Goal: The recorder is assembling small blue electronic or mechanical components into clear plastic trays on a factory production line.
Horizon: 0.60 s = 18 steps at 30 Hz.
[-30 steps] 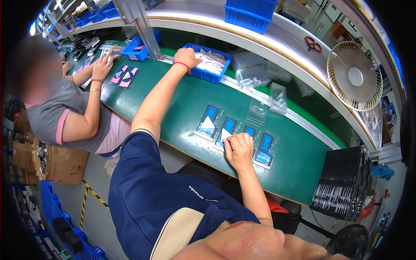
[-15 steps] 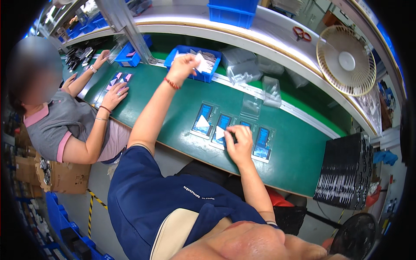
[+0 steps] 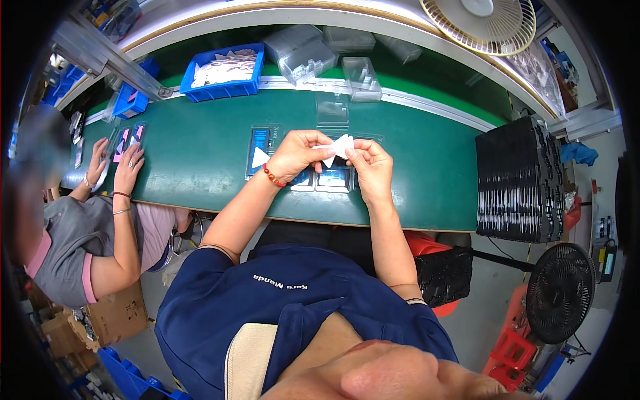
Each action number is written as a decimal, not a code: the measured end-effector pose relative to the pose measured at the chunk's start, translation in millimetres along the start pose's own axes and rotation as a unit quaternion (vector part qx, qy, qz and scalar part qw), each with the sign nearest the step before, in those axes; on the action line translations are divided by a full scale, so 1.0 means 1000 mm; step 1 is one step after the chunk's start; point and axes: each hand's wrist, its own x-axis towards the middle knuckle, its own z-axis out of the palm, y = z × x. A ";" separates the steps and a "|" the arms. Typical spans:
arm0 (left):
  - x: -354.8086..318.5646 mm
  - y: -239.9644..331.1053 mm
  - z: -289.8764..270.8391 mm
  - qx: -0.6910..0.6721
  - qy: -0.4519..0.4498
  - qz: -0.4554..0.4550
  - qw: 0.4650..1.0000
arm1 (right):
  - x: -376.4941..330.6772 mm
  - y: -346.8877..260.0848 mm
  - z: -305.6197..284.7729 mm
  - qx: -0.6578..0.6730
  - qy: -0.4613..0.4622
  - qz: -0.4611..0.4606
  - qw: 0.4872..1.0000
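Observation:
Above the green table (image 3: 427, 180), my left hand (image 3: 295, 157) pinches several small white triangular pieces (image 3: 343, 145). My right hand (image 3: 375, 172) grips the same pieces from the other side, its fingertips close to the left ones. Beneath and around my hands lie flat clear packs with blue fronts; the leftmost pack (image 3: 259, 141) bears a white triangle (image 3: 260, 158) near its lower end. Another blue pack (image 3: 335, 179) shows below my fingers, and the packs behind are partly hidden by my hands.
A blue bin (image 3: 223, 92) of white pieces stands at the back left, clear plastic trays (image 3: 300, 57) beside it. Black trays (image 3: 513, 180) are stacked at the right end. To the left, a co-worker's hands (image 3: 128, 170) work over pink-marked packs (image 3: 122, 143).
My left hand has come back from the bin to the middle with white pieces. My right hand has lifted off the packs to meet it. The view has turned.

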 end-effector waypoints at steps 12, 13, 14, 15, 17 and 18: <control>0.019 0.085 -0.115 0.455 0.422 0.357 0.698 | -0.017 -0.006 0.000 -0.583 -0.071 -0.469 0.660; 0.025 0.094 -0.132 0.480 0.436 0.360 0.671 | -0.018 -0.007 -0.001 -0.560 -0.065 -0.448 0.693; 0.032 0.101 -0.148 0.504 0.448 0.364 0.643 | -0.018 -0.008 -0.002 -0.537 -0.059 -0.427 0.725; 0.038 0.106 -0.161 0.503 0.448 0.364 0.643 | -0.019 -0.008 -0.002 -0.538 -0.059 -0.427 0.725; 0.048 0.114 -0.183 0.557 0.460 0.341 0.602 | -0.021 -0.010 0.001 -0.420 0.015 -0.195 0.886; 0.051 0.117 -0.201 0.557 0.462 0.341 0.600 | -0.019 -0.008 0.000 -0.419 0.013 -0.196 0.886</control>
